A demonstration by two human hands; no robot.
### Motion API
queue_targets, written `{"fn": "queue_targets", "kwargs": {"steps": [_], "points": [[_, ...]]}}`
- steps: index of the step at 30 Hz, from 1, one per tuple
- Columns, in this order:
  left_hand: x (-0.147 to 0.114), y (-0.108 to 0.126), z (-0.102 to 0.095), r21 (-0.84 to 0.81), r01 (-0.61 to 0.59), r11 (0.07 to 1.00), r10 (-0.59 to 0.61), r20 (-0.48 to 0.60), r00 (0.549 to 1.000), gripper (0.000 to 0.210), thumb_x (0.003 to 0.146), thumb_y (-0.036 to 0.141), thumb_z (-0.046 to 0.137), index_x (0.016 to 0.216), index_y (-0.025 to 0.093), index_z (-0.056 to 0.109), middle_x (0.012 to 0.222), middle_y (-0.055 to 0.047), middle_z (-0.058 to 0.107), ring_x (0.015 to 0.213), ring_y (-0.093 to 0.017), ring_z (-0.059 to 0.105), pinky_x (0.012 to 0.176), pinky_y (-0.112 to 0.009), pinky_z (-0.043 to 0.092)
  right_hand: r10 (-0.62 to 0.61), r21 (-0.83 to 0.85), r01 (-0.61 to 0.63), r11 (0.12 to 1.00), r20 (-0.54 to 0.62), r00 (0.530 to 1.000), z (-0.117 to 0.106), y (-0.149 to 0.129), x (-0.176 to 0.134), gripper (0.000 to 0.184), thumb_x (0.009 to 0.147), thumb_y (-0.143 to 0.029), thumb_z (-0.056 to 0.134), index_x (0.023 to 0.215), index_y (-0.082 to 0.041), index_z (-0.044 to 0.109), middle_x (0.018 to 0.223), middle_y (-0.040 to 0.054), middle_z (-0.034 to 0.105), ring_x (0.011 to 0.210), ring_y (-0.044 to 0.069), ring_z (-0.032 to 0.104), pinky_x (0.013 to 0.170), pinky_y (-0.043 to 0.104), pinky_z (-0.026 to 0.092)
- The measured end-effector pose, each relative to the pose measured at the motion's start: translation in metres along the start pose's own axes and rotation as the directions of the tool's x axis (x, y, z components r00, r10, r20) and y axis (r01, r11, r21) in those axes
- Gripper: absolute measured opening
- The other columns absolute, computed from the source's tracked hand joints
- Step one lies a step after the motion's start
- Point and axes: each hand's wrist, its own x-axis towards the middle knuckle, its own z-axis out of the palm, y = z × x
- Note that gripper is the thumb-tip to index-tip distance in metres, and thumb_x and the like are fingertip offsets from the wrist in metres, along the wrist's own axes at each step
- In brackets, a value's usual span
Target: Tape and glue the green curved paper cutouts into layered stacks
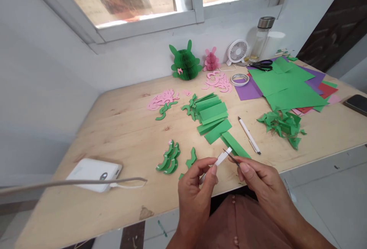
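My left hand (197, 188) is closed, with thumb and fingers pinching a narrow white strip (220, 159) that looks like tape. My right hand (258, 178) grips slim black tweezers (234, 160), their points touching or close to the strip's upper end. Most of the tool is hidden by my fingers. Just behind the hands lies a folded green paper strip (236, 145). Left of them is a group of curved green paper cutouts (169, 158) with small white patches on them. A single green cutout (191, 158) rests beside my left hand.
Green paper strips (213, 113), a white pen (248, 134) and green scraps (282, 125) spread across the table. Coloured sheets (295, 92), black scissors (260, 65) and a tape roll (240, 80) lie at back right. A white power bank (96, 172) with a cable sits left.
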Motion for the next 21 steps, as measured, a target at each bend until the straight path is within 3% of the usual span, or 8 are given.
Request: {"fn": "queue_targets", "kwargs": {"steps": [4, 15, 21], "points": [[0.0006, -0.0009, -0.0007, -0.004, 0.003, 1.000, -0.003, 0.001, 1.000, 0.017, 0.080, 0.033, 0.064, 0.087, 0.018, 0.070, 0.065, 0.001, 0.062, 0.060, -0.010, 0.052, 0.058, -0.019, 0.042, -0.006, 0.021, 0.006, 1.000, -0.005, 1.000, 0.0000, 0.0011, -0.0016, 0.039, 0.088, -0.047, 0.049, 0.068, -0.017, 0.063, 0.059, -0.0015, 0.048, 0.055, 0.011, 0.045, 0.054, 0.021, 0.041], [-0.0036, 0.0027, 0.0059, -0.026, -0.015, 1.000, 0.013, -0.072, 0.997, 0.015, 0.079, 0.031, 0.065, 0.084, 0.018, 0.070, 0.066, 0.000, 0.063, 0.060, -0.011, 0.052, 0.058, -0.020, 0.041, -0.006, 0.026, 0.006, 1.000, -0.010, 1.000, -0.0004, 0.0027, -0.0008, 0.035, 0.088, -0.046, 0.050, 0.078, -0.018, 0.068, 0.059, -0.0030, 0.048, 0.053, 0.010, 0.043, 0.050, 0.019, 0.037], [-0.0029, 0.0006, 0.0023, 0.001, -0.009, 1.000, 0.009, -0.029, 1.000, 0.017, 0.079, 0.033, 0.064, 0.085, 0.018, 0.070, 0.067, -0.001, 0.063, 0.060, -0.011, 0.053, 0.057, -0.020, 0.042, -0.005, 0.014, 0.006, 1.000, -0.036, 0.999, -0.0001, 0.0016, -0.0023, 0.035, 0.087, -0.046, 0.051, 0.078, -0.018, 0.071, 0.056, -0.0028, 0.048, 0.054, 0.011, 0.047, 0.054, 0.019, 0.043]]}}
